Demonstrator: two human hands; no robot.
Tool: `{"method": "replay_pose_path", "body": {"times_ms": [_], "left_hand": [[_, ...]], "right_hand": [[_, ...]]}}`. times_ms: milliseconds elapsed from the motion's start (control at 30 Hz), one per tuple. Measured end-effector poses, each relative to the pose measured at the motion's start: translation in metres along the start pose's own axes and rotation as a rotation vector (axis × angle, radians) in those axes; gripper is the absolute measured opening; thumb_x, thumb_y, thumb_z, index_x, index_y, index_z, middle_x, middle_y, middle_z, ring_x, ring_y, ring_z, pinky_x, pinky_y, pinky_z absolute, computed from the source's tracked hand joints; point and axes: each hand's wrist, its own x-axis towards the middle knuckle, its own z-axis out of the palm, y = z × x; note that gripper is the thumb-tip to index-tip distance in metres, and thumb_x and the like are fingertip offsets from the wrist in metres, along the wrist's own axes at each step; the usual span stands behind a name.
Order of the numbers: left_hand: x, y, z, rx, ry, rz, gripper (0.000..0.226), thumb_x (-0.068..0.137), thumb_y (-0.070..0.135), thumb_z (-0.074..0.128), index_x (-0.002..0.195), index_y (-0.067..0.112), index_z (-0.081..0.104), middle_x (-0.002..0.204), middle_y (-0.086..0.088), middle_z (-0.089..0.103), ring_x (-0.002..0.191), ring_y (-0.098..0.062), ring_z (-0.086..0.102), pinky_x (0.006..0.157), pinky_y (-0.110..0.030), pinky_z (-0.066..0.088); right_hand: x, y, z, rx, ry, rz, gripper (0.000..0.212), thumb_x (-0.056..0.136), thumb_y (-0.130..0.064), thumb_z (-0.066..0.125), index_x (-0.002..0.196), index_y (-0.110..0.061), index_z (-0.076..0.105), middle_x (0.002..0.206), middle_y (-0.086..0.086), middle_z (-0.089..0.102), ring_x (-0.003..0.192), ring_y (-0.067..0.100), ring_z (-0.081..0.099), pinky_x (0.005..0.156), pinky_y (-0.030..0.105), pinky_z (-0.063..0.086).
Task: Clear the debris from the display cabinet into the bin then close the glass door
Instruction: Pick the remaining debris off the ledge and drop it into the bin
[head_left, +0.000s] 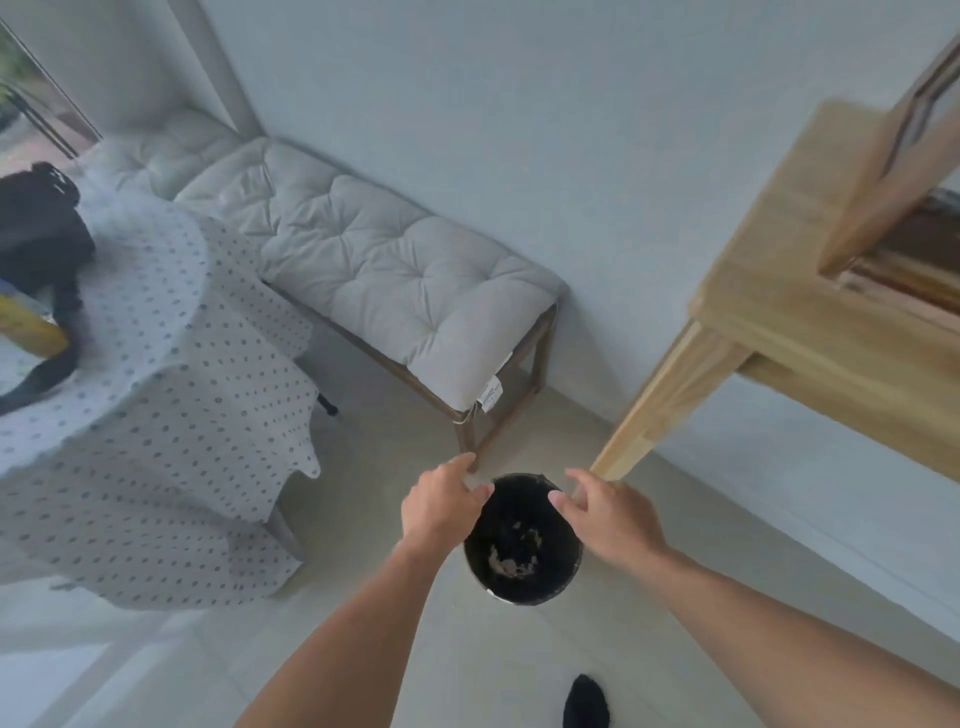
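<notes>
A round black bin (540, 587) stands on the pale floor in front of me, with pale scraps of debris (511, 558) at its bottom. My left hand (441, 506) hovers over the bin's left rim, fingers apart and holding nothing. My right hand (608, 512) hovers over the right rim, also spread and holding nothing. The wooden display cabinet (810, 291) rises at the right, its glass door (898, 156) swung open. The cabinet's inside is mostly out of view.
A bench with grey tufted cushions (395, 270) runs along the wall behind the bin. A table under a dotted cloth (156, 415) stands at the left with a black bag (36, 223) on it. A black sock-clad foot (587, 701) shows at the bottom edge.
</notes>
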Motion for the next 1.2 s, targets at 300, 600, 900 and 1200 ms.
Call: {"method": "replay_pose_path", "body": {"times_ms": [300,600,900,1200], "left_hand": [[-0.048,0.081,-0.127,0.004,0.092,0.162,0.062,0.093,0.056,0.067,0.153,0.047,0.053,0.114,0.009,0.075,0.114,-0.024,0.070,0.100,-0.044,0.056],[-0.089,0.144,-0.193,0.013,0.171,0.346,0.065,0.091,0.059,0.068,0.153,0.048,0.053,0.097,0.016,0.073,0.101,-0.016,0.072,0.085,-0.039,0.061],[-0.115,0.223,-0.198,0.122,0.213,0.533,0.063,0.095,0.054,0.068,0.155,0.041,0.055,0.126,0.005,0.075,0.126,-0.022,0.065,0.100,-0.041,0.055],[-0.127,0.290,-0.153,0.173,0.133,0.632,0.065,0.096,0.058,0.067,0.156,0.041,0.052,0.129,0.003,0.075,0.122,-0.024,0.068,0.098,-0.044,0.058]], "right_hand": [[-0.056,-0.051,-0.128,0.007,0.175,-0.043,0.062,0.105,-0.064,0.044,0.156,-0.029,0.050,0.122,0.001,0.079,0.114,0.026,0.072,0.095,0.041,0.057],[-0.108,-0.073,-0.220,0.088,0.378,-0.047,0.058,0.104,-0.064,0.045,0.151,-0.031,0.054,0.105,-0.005,0.080,0.109,0.026,0.072,0.089,0.041,0.057],[-0.152,-0.027,-0.287,0.142,0.546,0.078,0.052,0.102,-0.062,0.048,0.145,-0.035,0.059,0.103,-0.008,0.079,0.105,0.027,0.073,0.085,0.038,0.054],[-0.188,0.058,-0.321,0.163,0.685,0.209,0.048,0.100,-0.061,0.056,0.139,-0.034,0.065,0.102,-0.008,0.079,0.110,0.025,0.073,0.085,0.037,0.054]]}}
